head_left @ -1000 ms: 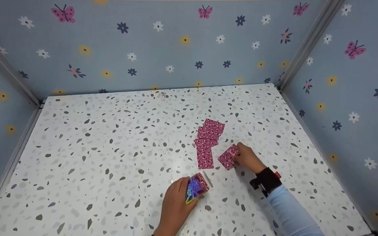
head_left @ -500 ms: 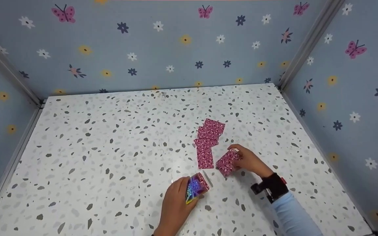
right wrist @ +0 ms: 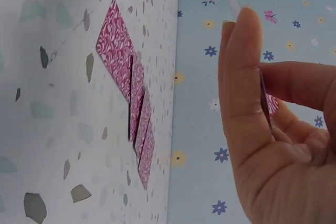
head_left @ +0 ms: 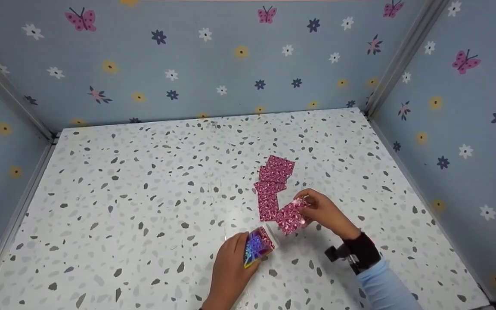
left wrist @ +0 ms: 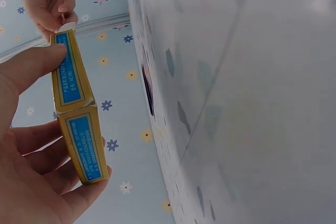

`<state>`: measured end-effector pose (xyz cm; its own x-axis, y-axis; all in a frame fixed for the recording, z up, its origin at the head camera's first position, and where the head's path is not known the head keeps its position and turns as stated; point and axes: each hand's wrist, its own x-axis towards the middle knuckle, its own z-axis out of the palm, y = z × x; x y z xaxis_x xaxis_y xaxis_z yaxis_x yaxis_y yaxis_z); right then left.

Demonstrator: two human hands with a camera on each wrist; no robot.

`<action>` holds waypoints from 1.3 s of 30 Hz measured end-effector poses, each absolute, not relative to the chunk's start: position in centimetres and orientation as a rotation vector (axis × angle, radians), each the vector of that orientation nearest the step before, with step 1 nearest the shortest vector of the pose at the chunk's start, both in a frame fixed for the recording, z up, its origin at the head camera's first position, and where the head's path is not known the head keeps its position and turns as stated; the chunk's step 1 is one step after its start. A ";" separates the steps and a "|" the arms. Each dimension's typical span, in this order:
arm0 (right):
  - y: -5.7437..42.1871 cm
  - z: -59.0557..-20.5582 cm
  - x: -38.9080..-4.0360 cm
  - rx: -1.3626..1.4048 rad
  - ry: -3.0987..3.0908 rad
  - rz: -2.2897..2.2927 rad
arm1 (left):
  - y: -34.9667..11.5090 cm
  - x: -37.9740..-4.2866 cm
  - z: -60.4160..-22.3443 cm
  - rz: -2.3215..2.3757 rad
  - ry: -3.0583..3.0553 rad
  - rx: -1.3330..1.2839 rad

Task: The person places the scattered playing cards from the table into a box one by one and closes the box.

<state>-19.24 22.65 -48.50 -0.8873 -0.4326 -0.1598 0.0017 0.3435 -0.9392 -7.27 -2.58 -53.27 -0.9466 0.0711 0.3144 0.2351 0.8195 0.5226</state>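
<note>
My left hand (head_left: pixel 230 268) grips a card box (head_left: pixel 255 249) with a shiny holographic face; pink-patterned cards show at its end, beside a pale flap. The left wrist view shows gold-edged blue panels on the box (left wrist: pixel 73 82), with thumb on one side and fingers beneath. My right hand (head_left: pixel 327 215) pinches a pink-patterned playing card (head_left: pixel 290 218) between thumb and fingers, held up just right of the box. In the right wrist view only a sliver of the card (right wrist: pixel 272 104) shows among the fingers. Several overlapping playing cards (head_left: pixel 268 206) lie pattern-side up beyond the box.
Everything is on a white speckled table (head_left: pixel 144 206). Blue flowered walls (head_left: pixel 213 56) enclose its back and both sides, with metal posts (head_left: pixel 403 60) at the corners. A dark strap with a camera (head_left: pixel 360 254) sits on the right wrist.
My right hand has brought the card left and nearer the box; the card now overlaps the laid-out cards' lower end in view and glints. The left hand and box stay put.
</note>
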 end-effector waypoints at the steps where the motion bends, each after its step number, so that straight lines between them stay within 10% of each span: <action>1: 22.4 -48.3 -19.0 -0.371 2.221 -1.578 | -2.6 -7.3 -53.3 -0.835 -2.724 -0.233; 39: 19.6 -47.3 -16.3 -0.561 2.146 -1.479 | -2.5 -7.3 -53.5 -0.831 -2.660 -0.258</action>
